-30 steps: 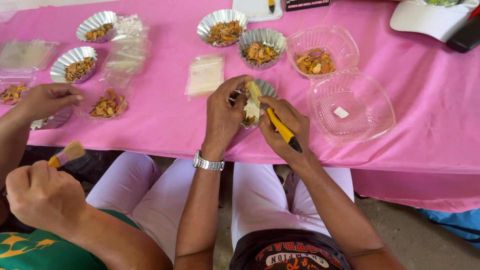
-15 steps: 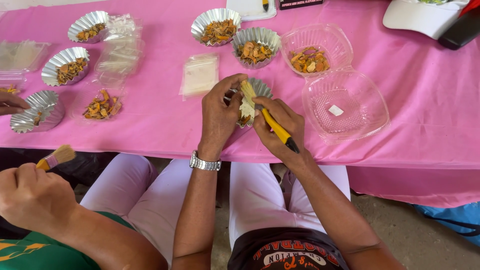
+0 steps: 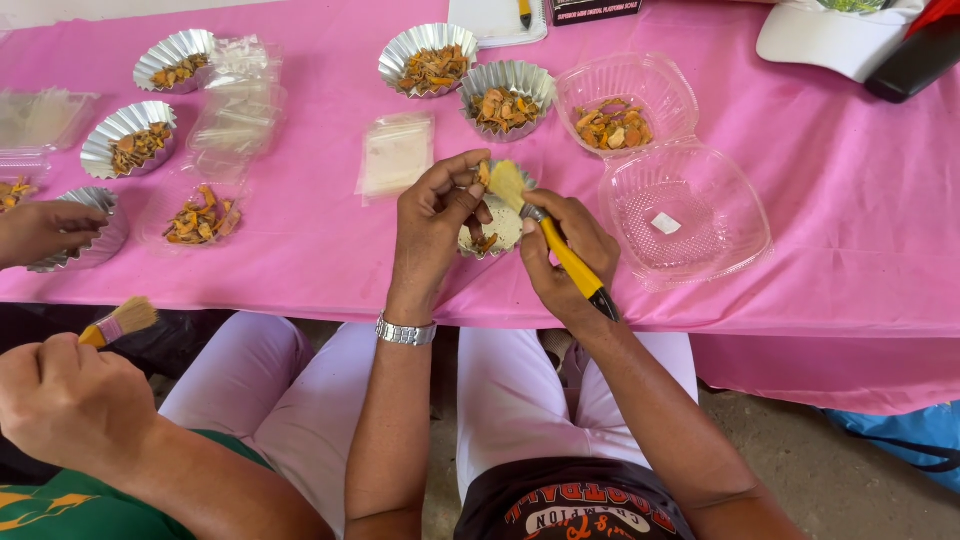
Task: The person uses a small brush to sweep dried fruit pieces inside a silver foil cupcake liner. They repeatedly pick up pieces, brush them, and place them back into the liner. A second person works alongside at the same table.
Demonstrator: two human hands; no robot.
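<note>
Head view: the left hand (image 3: 432, 215) pinches a small orange piece (image 3: 484, 174) just above the foil cup (image 3: 497, 225), probably so crumbs fall inside. The right hand (image 3: 562, 250) grips a yellow-handled brush (image 3: 548, 228), its bristles touching the piece.

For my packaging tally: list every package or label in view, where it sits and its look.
Clear hinged clamshell: table right, open, small white label inside.
Flat clear bags: table centre-left, rectangular.
Dark box: top edge, white-lettered label.
More clear containers: far left.
</note>
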